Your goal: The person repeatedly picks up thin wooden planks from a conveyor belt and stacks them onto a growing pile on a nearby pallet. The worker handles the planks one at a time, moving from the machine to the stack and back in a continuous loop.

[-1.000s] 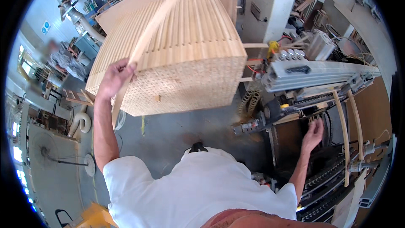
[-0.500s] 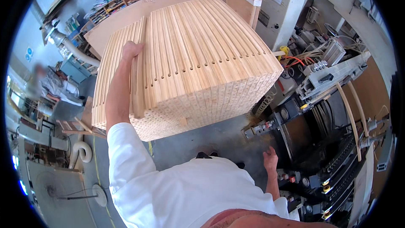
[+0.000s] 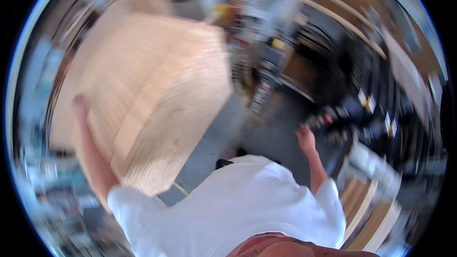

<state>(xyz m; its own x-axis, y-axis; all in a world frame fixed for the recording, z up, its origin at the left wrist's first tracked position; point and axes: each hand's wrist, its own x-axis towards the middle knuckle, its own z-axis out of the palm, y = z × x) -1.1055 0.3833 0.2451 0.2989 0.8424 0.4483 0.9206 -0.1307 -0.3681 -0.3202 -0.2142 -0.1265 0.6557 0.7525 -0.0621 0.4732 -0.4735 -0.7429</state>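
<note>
A large stack of pale wooden slats (image 3: 143, 85) fills the left half of the view, blurred by motion. My left hand (image 3: 82, 104) lies on the top of this stack towards its left side. Its fingers are smeared, so whether they grip a slat cannot be made out. Away from the stack, my right hand (image 3: 305, 138) hangs low at my right side, nearest to the dark machine (image 3: 333, 74). The fingers are loosely bent and apart, with nothing visible in them.
Two long wooden strips (image 3: 345, 23) lie across the machine at the upper right. More light boards (image 3: 362, 209) stand at the lower right behind my right arm. Grey floor (image 3: 209, 138) shows between the stack and the machine.
My view has swung to the right, so the stack now appears further left and tilted. My left hand stays at the stack's top; my right hand remains low at my side. Boards at lower right have come into view.
</note>
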